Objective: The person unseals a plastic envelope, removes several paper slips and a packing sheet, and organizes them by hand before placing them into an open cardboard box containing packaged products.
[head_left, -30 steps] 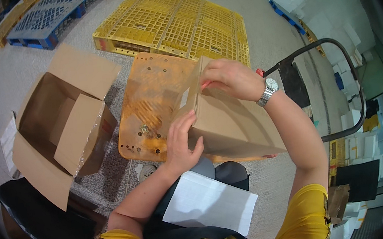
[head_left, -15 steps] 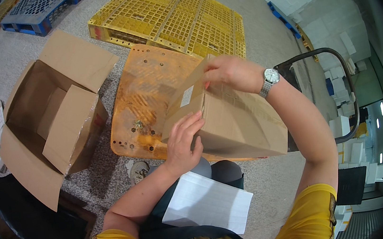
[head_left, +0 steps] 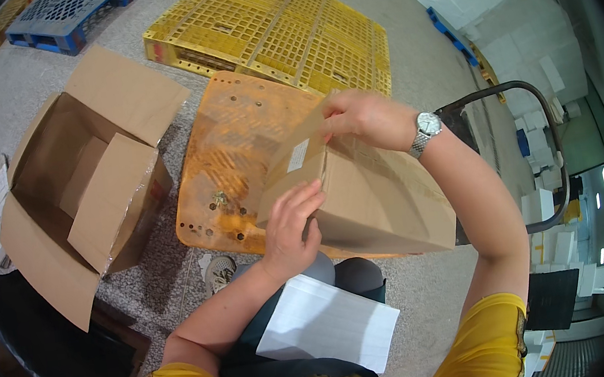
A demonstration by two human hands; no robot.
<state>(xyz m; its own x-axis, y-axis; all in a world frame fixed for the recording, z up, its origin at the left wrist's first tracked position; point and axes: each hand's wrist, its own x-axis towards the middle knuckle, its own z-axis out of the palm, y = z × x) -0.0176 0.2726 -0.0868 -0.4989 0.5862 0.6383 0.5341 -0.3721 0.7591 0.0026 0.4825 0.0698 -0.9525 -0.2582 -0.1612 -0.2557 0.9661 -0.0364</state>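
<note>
A closed cardboard box stands tilted on a worn orange platform. A small white label is stuck on its left face. My left hand rests against the box's near left edge, its fingers stretched along the cardboard and the thumb apart. At the upper edge my right hand has its fingers bent in and pinched together; whatever lies between the fingertips is too small to make out. A silver watch is on the right wrist. White sheets of paper lie across my lap.
An open cardboard box with its flaps out stands to the left. Beyond the platform lies a yellow plastic pallet, with a blue pallet at far left. A black handle bar rises at the right. White boxes are stacked behind it.
Both hands keep almost the same places on the box. The whole view has shifted very slightly.
</note>
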